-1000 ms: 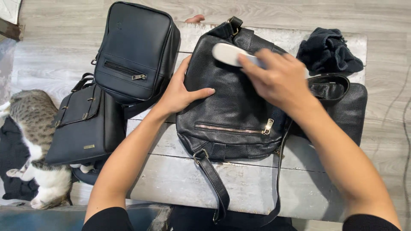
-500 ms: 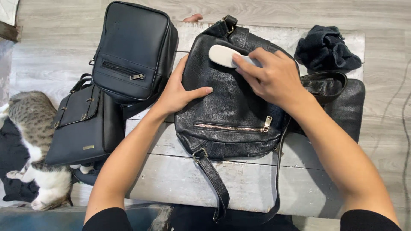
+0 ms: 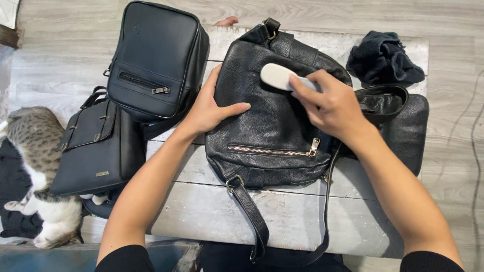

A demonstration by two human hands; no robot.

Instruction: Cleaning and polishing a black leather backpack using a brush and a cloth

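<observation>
Tabby cat [image 3: 30, 151] lying on floor, far left. Two black bags [image 3: 101, 146] beside it. Left hand [image 3: 212, 108], fingers spread flat on black leather backpack [image 3: 275, 131], centred on whitewashed wooden table [image 3: 292, 221]. Right hand [image 3: 330, 108], fingers closed around white brush [image 3: 277, 76] on the backpack. Dark cloth [image 3: 383, 58], far right.

A rectangular black leather bag with a front zip pocket [image 3: 156, 63] overhangs the left end of the weathered grey wooden worktop [image 3: 282, 216]. Below it stands a smaller black flap-front satchel [image 3: 96, 148]. A tabby-and-white cat [image 3: 38, 166] lies on the floor (far left). A crumpled dark blue cloth [image 3: 383, 58] sits at the worktop's far right corner.
</observation>
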